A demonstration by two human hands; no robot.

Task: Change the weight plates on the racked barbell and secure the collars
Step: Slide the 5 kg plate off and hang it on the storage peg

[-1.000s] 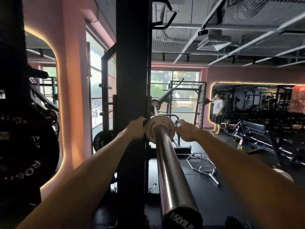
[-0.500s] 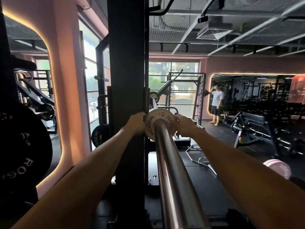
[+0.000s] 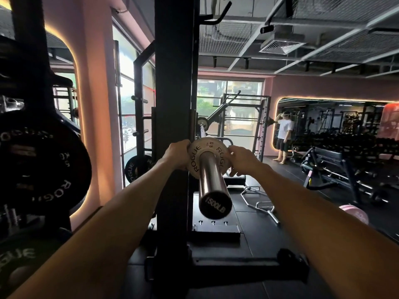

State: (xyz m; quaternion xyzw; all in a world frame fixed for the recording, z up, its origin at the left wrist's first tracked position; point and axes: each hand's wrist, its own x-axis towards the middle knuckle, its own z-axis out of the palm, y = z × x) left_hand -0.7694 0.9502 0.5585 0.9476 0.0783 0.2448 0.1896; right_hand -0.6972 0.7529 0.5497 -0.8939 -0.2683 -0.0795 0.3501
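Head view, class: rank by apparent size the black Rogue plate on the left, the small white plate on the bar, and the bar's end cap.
1. Black Rogue plate, though nearness to the camera enlarges it.
2. Small white plate, gripped by both hands.
3. End cap; it sits nearer, so the gap is unsure.

Single head cam, wide-angle, looks fwd and slightly down along barbell sleeve (image 3: 212, 180) from its end, close in, gym beyond.

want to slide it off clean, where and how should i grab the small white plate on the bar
Grip the plate by its rim on opposite sides, left hand from the left and right hand from the right. It is a thin disc threaded on the sleeve, so only its edge is free.
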